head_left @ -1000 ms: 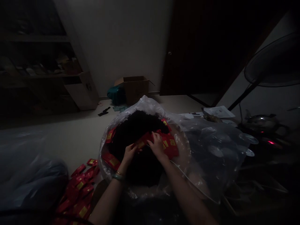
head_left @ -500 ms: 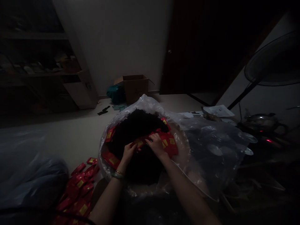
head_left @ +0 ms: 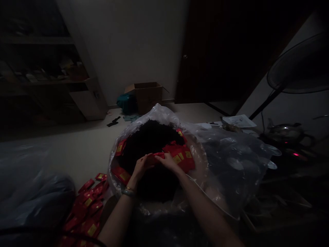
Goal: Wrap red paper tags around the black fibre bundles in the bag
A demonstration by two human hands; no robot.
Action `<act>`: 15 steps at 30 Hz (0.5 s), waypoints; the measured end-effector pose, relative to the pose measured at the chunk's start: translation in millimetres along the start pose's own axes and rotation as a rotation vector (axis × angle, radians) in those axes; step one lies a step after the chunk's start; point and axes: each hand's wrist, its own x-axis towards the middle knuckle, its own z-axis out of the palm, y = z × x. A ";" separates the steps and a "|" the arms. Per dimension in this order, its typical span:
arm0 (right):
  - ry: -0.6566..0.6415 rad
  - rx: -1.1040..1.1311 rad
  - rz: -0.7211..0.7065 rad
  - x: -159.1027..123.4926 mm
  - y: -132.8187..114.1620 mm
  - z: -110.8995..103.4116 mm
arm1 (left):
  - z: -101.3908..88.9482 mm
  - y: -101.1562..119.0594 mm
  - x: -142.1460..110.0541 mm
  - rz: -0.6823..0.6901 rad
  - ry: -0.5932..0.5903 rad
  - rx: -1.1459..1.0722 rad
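Note:
Between my two hands is a small red packet (head_left: 155, 159), held by its ends above a dark heap. My left hand (head_left: 141, 167) grips its left side, fingers closed; a bangle sits on that wrist. My right hand (head_left: 168, 161) pinches its right side. Below lies a mound of black, crumbly, leaf-like material (head_left: 151, 132) in a round container lined with clear plastic (head_left: 202, 154). More red packets with yellow labels (head_left: 185, 156) rest on the mound's right side, and a few others (head_left: 123, 175) lie along its left edge.
A pile of red packets (head_left: 87, 209) lies at the lower left beside dark-blue cloth (head_left: 51, 195). An open cardboard box (head_left: 149, 96) stands by the wall. To the right are a clear plastic sheet (head_left: 231, 161), a metal kettle (head_left: 288, 133) and a standing fan (head_left: 298, 68).
The packet in my hands has tilted, its yellow label no longer showing. My right hand has come down slightly and moved a little left, its fingers now closed on the packet's edge.

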 end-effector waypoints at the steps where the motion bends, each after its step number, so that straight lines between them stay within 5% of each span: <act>1: -0.028 -0.007 0.034 -0.9 -0.4 -1.3 | -0.3 1.0 -0.4 -0.010 -0.007 0.009; 8: -0.223 0.162 0.185 -12.7 -0.8 -10.3 | -5.2 0.3 3.3 0.113 0.096 0.250; 12: -0.264 0.230 0.188 -11.7 -1.2 -12.8 | -0.6 1.5 -2.6 0.552 0.363 0.674; 15: -0.253 0.235 0.159 -6.3 3.0 -10.1 | 9.9 6.8 -13.4 0.834 0.237 1.156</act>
